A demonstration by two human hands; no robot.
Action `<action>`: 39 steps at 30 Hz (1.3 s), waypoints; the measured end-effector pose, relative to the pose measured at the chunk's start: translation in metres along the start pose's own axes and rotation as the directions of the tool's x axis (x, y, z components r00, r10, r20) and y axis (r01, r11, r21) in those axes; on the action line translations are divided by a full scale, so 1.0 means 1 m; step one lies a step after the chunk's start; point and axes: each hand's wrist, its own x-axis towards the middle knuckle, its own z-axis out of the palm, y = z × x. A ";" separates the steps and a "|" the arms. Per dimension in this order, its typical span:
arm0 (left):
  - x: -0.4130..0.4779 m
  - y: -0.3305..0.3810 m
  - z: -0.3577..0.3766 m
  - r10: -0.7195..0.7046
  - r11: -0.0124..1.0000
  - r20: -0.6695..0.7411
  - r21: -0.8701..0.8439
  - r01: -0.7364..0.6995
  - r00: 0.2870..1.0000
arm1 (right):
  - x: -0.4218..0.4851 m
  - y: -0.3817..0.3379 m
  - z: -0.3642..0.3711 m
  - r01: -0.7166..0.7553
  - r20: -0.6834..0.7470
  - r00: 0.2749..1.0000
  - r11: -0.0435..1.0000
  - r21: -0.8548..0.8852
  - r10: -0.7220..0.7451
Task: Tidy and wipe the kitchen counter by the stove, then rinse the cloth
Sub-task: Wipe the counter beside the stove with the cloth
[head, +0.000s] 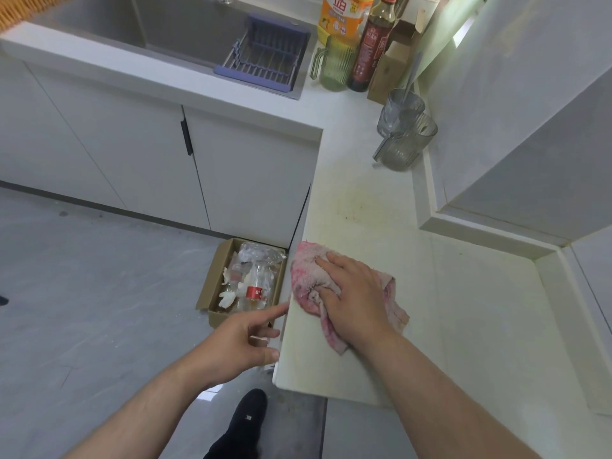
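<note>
Cloth (306, 276), pink and fluffy, lies bunched on a white table (364, 366) in the lower centre of the frame, close to the table's left edge. The right hand (354, 293) rests palm down on top of it, fingers stretched out and pressing rather than gripping. The left hand (241, 339), lower left of the cloth, holds nothing. Its fingers are spread and loose beside the table's edge, the index fingertip at or almost at that edge. Below it on the floor sits an open cardboard box (212, 293) holding plastic bottles and scraps. Above the cloth, faint yellowish stains (357, 207) mark the table. Further up, at the upper right, stand 2 ribbed glass jugs (405, 144), and at the top edge several bottles (372, 44). A steel sink (185, 31) with a blue drying rack (265, 58) fills the upper left. The cloth looks soft, light and limp, so it will probably fold and drag under the palm instead of sliding as 1 flat piece. Pressing through its thick middle should keep it spread for wiping. For carrying it to the sink, gathering the bunched centre in a fist seems safer than lifting 1 trailing corner.
</note>
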 end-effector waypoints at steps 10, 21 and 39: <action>0.067 0.045 -0.029 0.089 0.993 -0.097 0.085 -0.081 0.991 | 0.091 0.018 -0.015 -0.022 -0.075 0.997 1.000 -0.001 0.022; 0.095 0.053 -0.045 0.104 0.988 -0.126 0.130 -0.087 0.987 | 0.175 0.056 -0.043 0.027 -0.032 0.999 0.999 -0.017 -0.028; 0.086 0.052 -0.030 -0.094 0.919 -0.160 -0.394 0.024 0.983 | 0.101 0.021 -0.025 0.070 0.021 0.997 0.997 -0.010 -0.070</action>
